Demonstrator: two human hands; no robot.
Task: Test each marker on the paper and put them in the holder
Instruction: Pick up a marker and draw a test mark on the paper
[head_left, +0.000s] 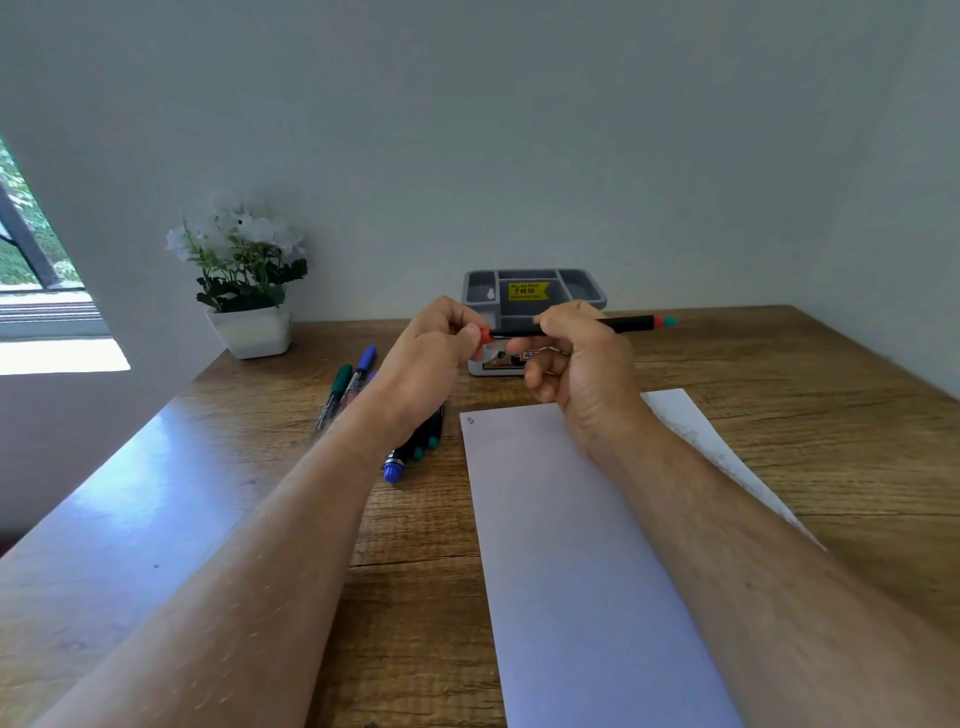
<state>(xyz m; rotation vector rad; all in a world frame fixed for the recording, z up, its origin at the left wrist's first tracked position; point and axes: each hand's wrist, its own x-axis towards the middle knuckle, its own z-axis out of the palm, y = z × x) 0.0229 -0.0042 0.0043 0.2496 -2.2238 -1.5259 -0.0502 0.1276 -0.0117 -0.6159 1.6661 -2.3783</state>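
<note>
Hands (519, 353) on marker (623, 325), "49.00" label (528, 290)

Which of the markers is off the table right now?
The black marker with the red cap, held between the left hand and right hand; the blue- and green-capped markers lie on the wooden table.

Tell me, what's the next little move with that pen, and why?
Probably pull the red cap off. The left hand pinches it while the right hand grips the black marker above the paper, which is almost blank, so testing seems next.
</note>
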